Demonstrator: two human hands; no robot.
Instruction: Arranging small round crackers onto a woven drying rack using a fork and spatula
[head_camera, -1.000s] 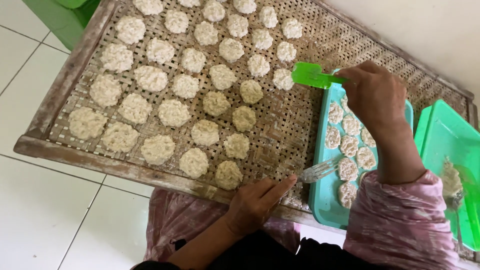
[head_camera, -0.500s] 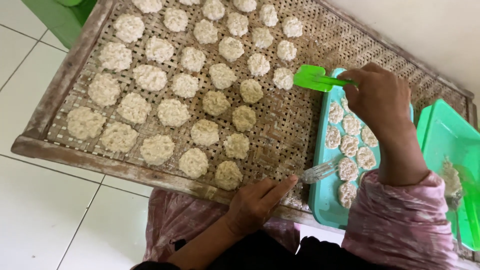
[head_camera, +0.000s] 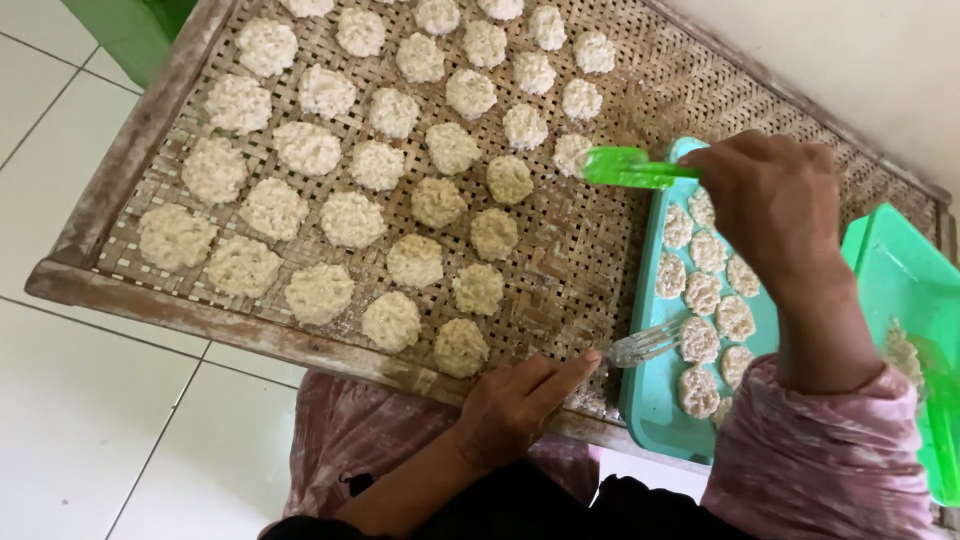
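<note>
My right hand (head_camera: 775, 205) grips a bright green plastic spatula (head_camera: 625, 167), its blade hovering over the woven bamboo rack (head_camera: 590, 260) just left of a teal tray (head_camera: 648, 405). The teal tray holds several pale round rice cakes (head_camera: 700, 292). Several more rice cakes (head_camera: 415, 260) lie in rows across the rack. My left hand (head_camera: 520, 400) rests on the rack's near wooden edge and holds a metal fork (head_camera: 645, 345), whose tines touch the teal tray's left rim.
A second, bright green tray (head_camera: 900, 270) with a little rice mix sits at the far right. The rack's worn wooden frame (head_camera: 200, 322) lies over white floor tiles (head_camera: 90, 420). A green object (head_camera: 140, 30) stands at the top left.
My right hand and the spatula have shifted slightly lower, staying near the teal tray's top left corner. My left hand and the fork have stayed in place.
</note>
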